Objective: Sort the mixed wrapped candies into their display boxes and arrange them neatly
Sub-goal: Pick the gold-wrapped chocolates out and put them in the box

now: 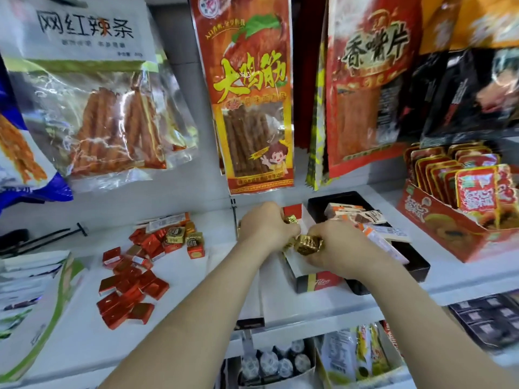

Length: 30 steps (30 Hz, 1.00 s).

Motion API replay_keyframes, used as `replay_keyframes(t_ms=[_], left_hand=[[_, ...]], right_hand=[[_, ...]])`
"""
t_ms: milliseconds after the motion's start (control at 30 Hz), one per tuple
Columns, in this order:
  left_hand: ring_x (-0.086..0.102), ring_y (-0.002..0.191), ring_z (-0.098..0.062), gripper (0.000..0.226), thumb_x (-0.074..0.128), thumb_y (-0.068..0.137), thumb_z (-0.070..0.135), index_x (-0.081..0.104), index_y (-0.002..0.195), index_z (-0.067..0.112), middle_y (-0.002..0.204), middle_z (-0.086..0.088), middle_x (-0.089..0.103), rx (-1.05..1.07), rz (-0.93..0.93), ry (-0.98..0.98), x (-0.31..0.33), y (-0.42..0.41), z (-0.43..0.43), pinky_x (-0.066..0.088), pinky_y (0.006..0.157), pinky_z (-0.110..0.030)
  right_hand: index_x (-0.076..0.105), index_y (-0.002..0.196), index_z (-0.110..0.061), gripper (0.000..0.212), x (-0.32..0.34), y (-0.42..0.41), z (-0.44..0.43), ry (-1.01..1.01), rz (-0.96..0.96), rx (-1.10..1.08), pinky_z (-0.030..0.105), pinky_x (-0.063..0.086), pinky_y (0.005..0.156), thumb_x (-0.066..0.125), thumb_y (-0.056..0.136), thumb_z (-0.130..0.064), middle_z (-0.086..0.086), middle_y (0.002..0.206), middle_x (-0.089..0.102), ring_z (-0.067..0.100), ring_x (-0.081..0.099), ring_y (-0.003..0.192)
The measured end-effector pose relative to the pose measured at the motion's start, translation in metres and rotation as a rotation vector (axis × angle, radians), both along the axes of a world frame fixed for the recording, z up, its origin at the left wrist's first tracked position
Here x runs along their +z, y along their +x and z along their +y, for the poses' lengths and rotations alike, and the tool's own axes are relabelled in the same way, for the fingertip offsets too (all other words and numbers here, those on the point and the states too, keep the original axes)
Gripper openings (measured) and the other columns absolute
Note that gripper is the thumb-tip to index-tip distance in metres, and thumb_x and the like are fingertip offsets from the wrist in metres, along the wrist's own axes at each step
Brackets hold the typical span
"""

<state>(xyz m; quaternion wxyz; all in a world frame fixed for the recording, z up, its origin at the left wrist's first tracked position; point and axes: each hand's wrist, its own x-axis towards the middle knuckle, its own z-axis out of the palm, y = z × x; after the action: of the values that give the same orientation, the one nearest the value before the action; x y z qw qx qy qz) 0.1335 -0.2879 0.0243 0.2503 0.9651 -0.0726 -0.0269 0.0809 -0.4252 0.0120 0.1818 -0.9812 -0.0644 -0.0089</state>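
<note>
Sorting partly done: left hand (264, 224) and right hand (341, 245) grip gold candies (306, 244) over the display box (323, 283); red candies (132, 279) (loose pile) lie unsorted toward the shelf (202, 279) left edge

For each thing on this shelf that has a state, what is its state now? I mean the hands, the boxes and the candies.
Right hand: grips gold candies.
Left hand: grips gold candies too, over the display box.
Display box: open, mostly hidden by the hands.
Red candies: loose on the shelf, unsorted.
Black tray: open, holds flat wrapped bars.
Red carton: open, packets upright.
</note>
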Motion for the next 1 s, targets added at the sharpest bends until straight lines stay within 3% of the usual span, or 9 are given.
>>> replay_keyframes(t_ms=[100, 233, 333, 467, 533, 667, 767, 900, 1000], left_hand=[[0.055, 0.064, -0.023, 0.027, 0.066, 0.077, 0.034, 0.054, 0.066, 0.013, 0.065, -0.002, 0.056, -0.042, -0.087, 0.16, 0.004, 0.003, -0.008, 0.039, 0.048, -0.028], [0.051, 0.062, -0.023, 0.038, 0.066, 0.082, 0.032, 0.041, 0.058, 0.015, 0.066, -0.005, 0.053, -0.081, -0.111, 0.268, 0.007, 0.007, -0.024, 0.028, 0.044, -0.026], [0.055, 0.071, -0.026, 0.035, 0.066, 0.085, 0.025, 0.042, 0.062, 0.013, 0.08, -0.007, 0.06, -0.112, -0.1, 0.34, 0.002, 0.011, -0.031, 0.04, 0.051, -0.029], [0.055, 0.076, -0.028, 0.03, 0.064, 0.087, 0.017, 0.043, 0.066, 0.015, 0.077, -0.007, 0.05, -0.15, -0.128, 0.361, -0.002, 0.01, -0.031, 0.043, 0.061, -0.031], [0.058, 0.076, -0.029, 0.028, 0.063, 0.087, 0.018, 0.047, 0.064, 0.016, 0.075, -0.007, 0.054, -0.144, -0.137, 0.31, -0.004, 0.009, -0.031, 0.042, 0.061, -0.031], [0.057, 0.072, -0.028, 0.028, 0.052, 0.096, 0.03, 0.06, 0.074, 0.017, 0.075, -0.007, 0.059, -0.142, -0.131, 0.14, -0.008, 0.007, -0.031, 0.039, 0.06, -0.03], [0.063, 0.077, -0.027, 0.031, 0.045, 0.097, 0.023, 0.061, 0.071, 0.017, 0.074, -0.003, 0.062, -0.151, -0.162, 0.016, -0.009, 0.003, -0.023, 0.043, 0.06, -0.032], [0.063, 0.097, -0.016, 0.028, 0.046, 0.096, 0.016, 0.073, 0.101, 0.022, 0.105, 0.005, 0.07, -0.133, -0.163, -0.014, 0.002, -0.012, 0.02, 0.052, 0.085, -0.031], [0.062, 0.103, -0.015, 0.028, 0.05, 0.094, 0.012, 0.074, 0.102, 0.025, 0.113, 0.006, 0.069, -0.058, -0.107, -0.013, 0.002, -0.022, 0.068, 0.051, 0.092, -0.033]], right_hand=[[0.065, 0.08, -0.017, 0.008, -0.001, -0.001, 0.003, -0.089, 0.01, 0.01, 0.027, 0.038, 0.061, 0.066, 0.079, -0.025, -0.005, 0.073, 0.053, 0.02, 0.052, 0.077], [0.072, 0.093, -0.025, 0.015, -0.004, -0.002, 0.004, -0.069, 0.04, 0.012, 0.026, 0.044, 0.071, 0.072, 0.078, -0.024, -0.004, 0.098, 0.065, 0.018, 0.059, 0.091], [0.072, 0.095, -0.026, 0.02, -0.005, 0.0, 0.001, 0.012, 0.073, 0.014, 0.024, 0.042, 0.071, 0.076, 0.075, -0.027, -0.006, 0.099, 0.065, 0.012, 0.054, 0.084], [0.07, 0.089, -0.023, 0.015, -0.002, 0.0, -0.009, 0.167, 0.074, -0.01, 0.021, 0.041, 0.064, 0.076, 0.076, -0.026, -0.008, 0.085, 0.061, 0.009, 0.054, 0.075], [0.07, 0.081, -0.02, 0.004, -0.001, 0.001, -0.013, 0.255, 0.007, -0.06, 0.021, 0.044, 0.065, 0.07, 0.08, -0.016, -0.008, 0.08, 0.066, 0.012, 0.059, 0.075], [0.07, 0.076, -0.017, 0.014, 0.0, 0.002, -0.015, 0.312, -0.038, -0.105, 0.017, 0.042, 0.062, 0.062, 0.086, -0.01, -0.014, 0.071, 0.064, 0.011, 0.06, 0.074], [0.069, 0.079, -0.021, 0.016, 0.0, 0.003, -0.014, 0.306, -0.036, -0.112, 0.013, 0.04, 0.06, 0.06, 0.088, -0.012, -0.009, 0.074, 0.064, 0.011, 0.059, 0.075], [0.069, 0.08, -0.021, 0.016, 0.005, 0.004, -0.008, 0.36, -0.062, -0.145, 0.019, 0.045, 0.063, 0.06, 0.087, -0.01, -0.009, 0.075, 0.064, 0.01, 0.06, 0.076], [0.07, 0.082, -0.022, 0.015, 0.011, 0.003, 0.009, 0.376, -0.085, -0.115, 0.025, 0.049, 0.068, 0.061, 0.087, -0.01, -0.007, 0.077, 0.065, 0.011, 0.061, 0.077]])
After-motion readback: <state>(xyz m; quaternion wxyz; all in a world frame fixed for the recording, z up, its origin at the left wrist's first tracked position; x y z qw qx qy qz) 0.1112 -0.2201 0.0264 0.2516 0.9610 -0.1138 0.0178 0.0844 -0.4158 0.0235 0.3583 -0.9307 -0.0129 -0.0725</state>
